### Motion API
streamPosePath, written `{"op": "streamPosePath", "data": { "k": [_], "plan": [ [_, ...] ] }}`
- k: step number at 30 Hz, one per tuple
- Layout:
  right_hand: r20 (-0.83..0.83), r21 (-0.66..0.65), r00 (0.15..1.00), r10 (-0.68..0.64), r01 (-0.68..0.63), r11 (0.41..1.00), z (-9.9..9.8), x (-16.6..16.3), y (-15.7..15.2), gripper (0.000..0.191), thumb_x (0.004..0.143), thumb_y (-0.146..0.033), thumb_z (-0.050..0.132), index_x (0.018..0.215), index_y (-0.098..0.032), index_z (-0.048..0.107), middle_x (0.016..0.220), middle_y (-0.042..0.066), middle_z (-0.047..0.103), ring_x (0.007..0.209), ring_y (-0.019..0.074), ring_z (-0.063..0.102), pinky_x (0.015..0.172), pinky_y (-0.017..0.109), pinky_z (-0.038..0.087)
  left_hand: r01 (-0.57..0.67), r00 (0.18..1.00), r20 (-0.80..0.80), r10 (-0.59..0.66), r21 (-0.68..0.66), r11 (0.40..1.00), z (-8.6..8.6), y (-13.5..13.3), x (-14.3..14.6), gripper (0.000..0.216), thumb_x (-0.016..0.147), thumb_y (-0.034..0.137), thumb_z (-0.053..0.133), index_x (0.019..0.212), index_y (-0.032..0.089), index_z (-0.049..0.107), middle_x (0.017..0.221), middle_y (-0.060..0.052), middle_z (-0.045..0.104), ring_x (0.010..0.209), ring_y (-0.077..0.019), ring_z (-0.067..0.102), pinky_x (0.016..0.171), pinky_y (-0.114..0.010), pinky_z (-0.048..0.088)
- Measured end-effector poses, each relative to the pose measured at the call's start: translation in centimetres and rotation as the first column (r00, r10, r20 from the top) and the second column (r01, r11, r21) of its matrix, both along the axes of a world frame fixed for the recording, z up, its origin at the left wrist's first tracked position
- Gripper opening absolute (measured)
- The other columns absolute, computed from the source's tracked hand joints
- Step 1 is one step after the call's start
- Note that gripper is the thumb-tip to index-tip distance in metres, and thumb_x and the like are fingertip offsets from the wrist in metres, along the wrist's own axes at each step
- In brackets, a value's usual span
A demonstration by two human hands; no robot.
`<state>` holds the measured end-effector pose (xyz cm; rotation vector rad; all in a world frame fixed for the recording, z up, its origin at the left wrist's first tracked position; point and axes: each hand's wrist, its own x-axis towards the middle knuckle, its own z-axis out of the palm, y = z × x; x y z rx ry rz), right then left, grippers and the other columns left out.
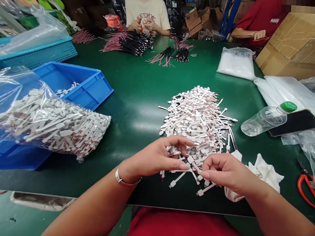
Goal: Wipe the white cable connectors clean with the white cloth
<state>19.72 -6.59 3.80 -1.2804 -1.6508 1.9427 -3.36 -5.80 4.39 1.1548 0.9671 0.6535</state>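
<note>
My left hand, with a silver bangle at the wrist, curls around several short white cables in its palm. Thumb and fingertips of my right hand pinch one end of a white cable; its other end lies by my left thumb. Directly beyond both hands a heap of short white cables with reddish wire ends spreads over the green table. A few loose cables lie under and in front of my hands. A crumpled white cloth is partly behind my right wrist.
Left stand blue bins and a clear bag of white cables. Right are a bottle, a phone, red-handled scissors and a carton. Two people sit opposite near black cable bundles.
</note>
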Motion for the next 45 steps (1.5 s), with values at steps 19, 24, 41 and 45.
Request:
{"op": "streamPosePath", "data": {
  "k": [19, 24, 41, 45],
  "plan": [
    [0.123, 0.924, 0.989, -0.081, -0.085, 0.372, -1.5, 0.2, 0.1, 0.01, 0.086, -0.026, 0.062, 0.093, -0.019, 0.061, 0.086, 0.006, 0.066, 0.084, 0.0183, 0.059, 0.076, 0.031, 0.048, -0.09, 0.993, -0.062, 0.101, 0.166, 0.982, -0.8, -0.3, 0.7, 0.023, 0.071, 0.03, 0.074, 0.089, 0.016, 0.072, 0.078, -0.003, 0.067, 0.065, -0.0105, 0.054, 0.062, -0.022, 0.042],
    [0.071, 0.94, 0.994, -0.088, -0.037, 0.339, -1.1, 0.2, 0.0, 0.007, 0.089, -0.022, 0.058, 0.093, -0.018, 0.062, 0.081, 0.005, 0.068, 0.078, 0.017, 0.06, 0.073, 0.03, 0.048, -0.079, 0.989, -0.11, 0.103, 0.2, 0.976, -0.7, -0.2, 0.8, 0.025, 0.072, 0.035, 0.072, 0.086, 0.014, 0.071, 0.078, -0.004, 0.066, 0.065, -0.0117, 0.052, 0.061, -0.023, 0.04],
    [0.008, 0.519, 0.987, -0.163, 0.135, 0.844, -0.5, -0.1, -0.4, 0.031, 0.093, -0.036, 0.047, 0.07, -0.018, 0.056, 0.063, -0.002, 0.054, 0.059, 0.0102, 0.048, 0.056, 0.021, 0.04, 0.004, 0.982, -0.188, 0.001, 0.025, 1.0, -1.0, -0.2, 0.8, 0.039, 0.083, 0.051, 0.055, 0.072, 0.014, 0.06, 0.057, 0.003, 0.049, 0.049, -0.0066, 0.038, 0.044, -0.019, 0.026],
    [0.011, 0.431, 0.988, -0.155, 0.136, 0.892, -0.6, -0.1, -0.3, 0.032, 0.092, -0.037, 0.047, 0.069, -0.018, 0.055, 0.064, -0.001, 0.055, 0.061, 0.0108, 0.05, 0.059, 0.022, 0.041, -0.037, 0.996, -0.085, 0.032, -0.068, 0.997, -1.3, -0.2, 1.1, 0.038, 0.081, 0.051, 0.057, 0.072, 0.014, 0.059, 0.059, 0.002, 0.051, 0.047, -0.0056, 0.036, 0.041, -0.018, 0.023]
  ]
}}
